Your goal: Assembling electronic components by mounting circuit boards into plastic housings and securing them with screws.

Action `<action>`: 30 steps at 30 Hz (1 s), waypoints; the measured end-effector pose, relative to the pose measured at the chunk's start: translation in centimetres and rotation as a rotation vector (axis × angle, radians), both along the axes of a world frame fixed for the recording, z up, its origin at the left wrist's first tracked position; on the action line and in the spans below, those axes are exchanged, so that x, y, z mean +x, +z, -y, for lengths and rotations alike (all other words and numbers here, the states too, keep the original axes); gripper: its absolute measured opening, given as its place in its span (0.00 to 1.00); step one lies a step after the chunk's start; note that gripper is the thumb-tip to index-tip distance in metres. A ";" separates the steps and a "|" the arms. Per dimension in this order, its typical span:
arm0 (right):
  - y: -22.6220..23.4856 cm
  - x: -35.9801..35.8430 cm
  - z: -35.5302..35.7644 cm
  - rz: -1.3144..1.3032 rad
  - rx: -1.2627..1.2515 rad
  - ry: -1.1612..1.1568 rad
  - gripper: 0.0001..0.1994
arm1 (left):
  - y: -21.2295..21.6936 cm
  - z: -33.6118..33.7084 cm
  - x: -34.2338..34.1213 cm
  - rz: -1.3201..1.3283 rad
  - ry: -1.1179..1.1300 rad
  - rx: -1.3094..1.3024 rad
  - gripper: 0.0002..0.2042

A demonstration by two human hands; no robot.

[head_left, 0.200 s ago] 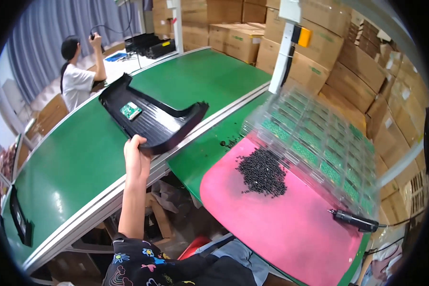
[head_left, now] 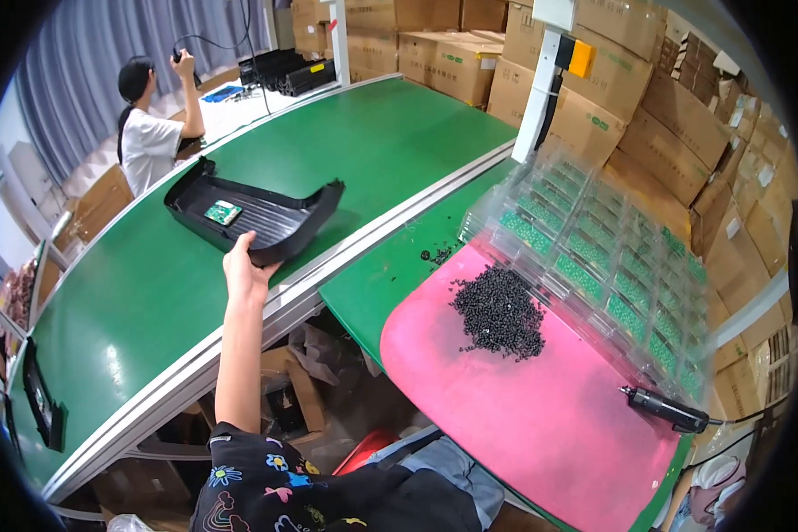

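Head view: left of the pink mat, a black plastic housing is pinched by fingers of the left hand; a circuit board is already set inside, its fastening indiscernible.

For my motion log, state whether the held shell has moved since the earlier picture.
Yes: judged against the white rail, the shell has shifted left, away from it.

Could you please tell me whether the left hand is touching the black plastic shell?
Touching: the head view shows the left hand gripping the black plastic shell, with the thumb over its near rim and fingers underneath.
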State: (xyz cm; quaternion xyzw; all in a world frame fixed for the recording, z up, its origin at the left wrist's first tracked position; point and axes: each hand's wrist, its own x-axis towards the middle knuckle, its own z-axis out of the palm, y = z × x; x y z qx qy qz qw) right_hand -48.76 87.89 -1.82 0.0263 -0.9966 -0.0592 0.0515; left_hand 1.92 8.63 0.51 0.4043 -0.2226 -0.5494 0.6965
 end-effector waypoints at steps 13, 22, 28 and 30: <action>-9.9 7.8 1.8 0.088 -0.008 -0.118 0.11 | 2.7 -7.8 -13.1 0.640 -0.135 -0.611 0.22; -16.2 7.6 0.7 -0.151 -0.126 -0.132 0.25 | 4.1 -11.5 -23.7 0.673 -0.605 -1.010 0.14; -14.5 6.9 1.8 -0.198 -0.071 -0.051 0.10 | 4.1 -11.5 -23.6 0.808 -0.689 -1.209 0.09; -11.9 8.7 -0.1 -0.201 -0.082 -0.092 0.11 | 4.0 -11.8 -24.7 0.776 -0.818 -1.217 0.07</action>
